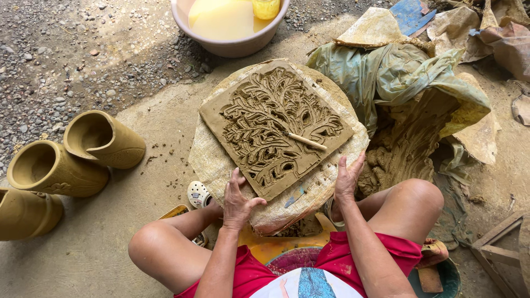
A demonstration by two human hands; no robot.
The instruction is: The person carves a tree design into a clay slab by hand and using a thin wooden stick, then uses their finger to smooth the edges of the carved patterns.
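— Grip first?

— Nothing clenched. Left hand (238, 200) open, fingers spread, palm flat against the near-left rim of the sack-covered round stand (212, 160). Right hand (346, 179) open too, fingers up along the near-right rim. Both resting on the cloth edge, touching neither clay nor tool.

— And the piece itself?

— Between and just beyond the hands: a square clay slab (276, 124), lying flat on the stand, turned corner-on. Carved with a branching tree of leaves across nearly the whole face. Deep, clean grooves through the middle and far side.

— So close to finished?

— Looks well along — most of the relief cut. Near corner flatter, with a few openings only begun, by the look of it; edges plain. Hard to judge whether more smoothing is wanted.

— Tool?

— A thin wooden stick (307, 141) laid down on the slab's right part, untouched.

— Further out?

— Crumbs of clay on the ground, a heap of raw clay (395, 157) under greenish plastic sheeting (397, 72) to the right. Three clay pots (55, 168) on their sides at far left. A pale basin (232, 47) beyond the stand, with a yellow cup (266, 8) inside.
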